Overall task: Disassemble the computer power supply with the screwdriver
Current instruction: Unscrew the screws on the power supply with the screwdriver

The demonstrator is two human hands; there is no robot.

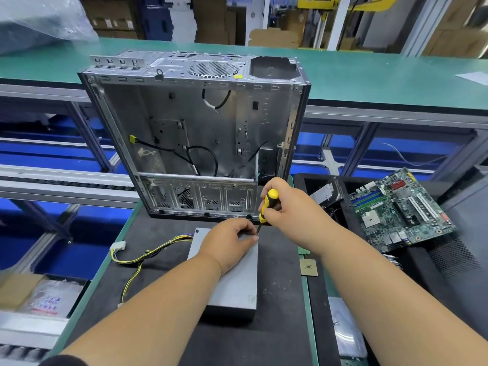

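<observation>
On the dark mat of the bench [163,286], near the middle, I see the power supply [237,281]: a flat grey metal box with smooth, dull faces and square corners, lying on its broad side. A bundle of yellow, black and purple wires [148,253] runs out of its far left corner and curls left to a white plastic plug.

My left hand [227,245] lies across the far end of the box, palm down, the fingers [249,229] curled at the far right corner with the tips drawn together; whether they pinch anything small I cannot tell. My right hand [284,204] grips the screwdriver [266,207], its yellow and black handle wrapped in the fingers, the thin shaft slanting down and left so the tip meets that same corner just beside the left fingertips.

Just behind the hands stands the open computer case [195,138], bare stamped sheet metal with punched vents and loose black cables, its near edge close to the box. To the right, a green motherboard [401,210] rests tilted in a black tray, and a small square processor chip [308,267] lies by the mat's right edge. Bare mat stays open on the near side of the box.
</observation>
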